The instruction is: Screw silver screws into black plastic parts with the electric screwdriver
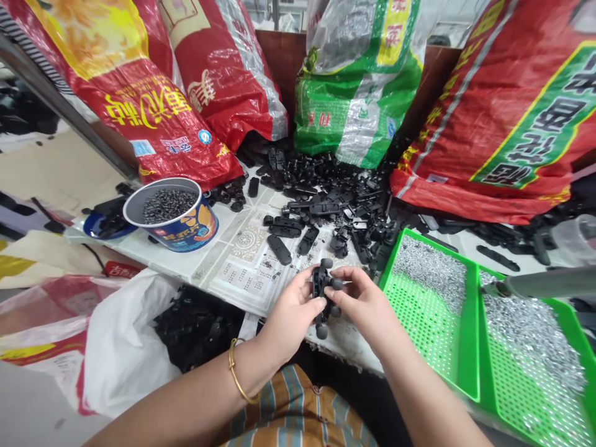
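Note:
Over the table's front edge I hold a small black plastic part with round wheel-like knobs [321, 330] in both hands. My left hand [294, 310] grips its left side, thumb in front and fingers behind. From the right, my right hand [361, 298] pinches one of its knobs between thumb and fingers. Just beyond my hands lie flat oblong black plastic pieces [279, 249] on a patterned sheet [246, 279]. Behind them spreads a heap of mixed black plastic parts [326, 180].
At left stands a blue tub [190, 230] of small dark pieces. Two green perforated trays [472, 335] with small silvery pieces sit at right. Printed sacks, including a green one [321, 118], line the back. A white bag [125, 341] by black parts is below left.

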Demonstrator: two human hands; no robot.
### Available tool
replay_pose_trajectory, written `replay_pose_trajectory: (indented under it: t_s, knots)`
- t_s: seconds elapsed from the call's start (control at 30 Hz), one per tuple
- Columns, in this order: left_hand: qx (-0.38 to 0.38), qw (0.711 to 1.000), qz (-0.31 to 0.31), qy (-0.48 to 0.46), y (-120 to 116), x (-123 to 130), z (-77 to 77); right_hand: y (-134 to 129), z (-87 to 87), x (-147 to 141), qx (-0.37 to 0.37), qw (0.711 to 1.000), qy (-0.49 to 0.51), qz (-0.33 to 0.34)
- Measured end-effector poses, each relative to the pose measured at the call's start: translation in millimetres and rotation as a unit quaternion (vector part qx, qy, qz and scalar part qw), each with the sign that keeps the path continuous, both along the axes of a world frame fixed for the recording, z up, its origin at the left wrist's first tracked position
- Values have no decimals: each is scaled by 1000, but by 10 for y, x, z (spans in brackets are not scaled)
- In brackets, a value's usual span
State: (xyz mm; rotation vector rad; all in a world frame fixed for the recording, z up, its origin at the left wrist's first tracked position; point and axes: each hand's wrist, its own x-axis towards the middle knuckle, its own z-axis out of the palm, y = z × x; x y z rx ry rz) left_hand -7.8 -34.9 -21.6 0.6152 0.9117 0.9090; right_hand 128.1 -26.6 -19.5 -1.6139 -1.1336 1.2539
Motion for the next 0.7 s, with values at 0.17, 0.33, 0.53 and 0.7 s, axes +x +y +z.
replay_pose_trajectory:
  t_s: [0.17,0.33,0.53,0.7]
  knots:
    - [-3,999,-36,-14,-3,-37,-5,-9,21,-67,-32,989,142,12]
    - [12,999,-31,-25,-1,-56,-8,-31,-18,-119,-12,991,129,-16]
    - [-2,1000,-25,-19,22,-80,-17,-24,8,-94,38,999,-1,-29]
    - [-3,1000,-18,-22,18,-95,-37,3,-51,-70,12,999,40,-1]
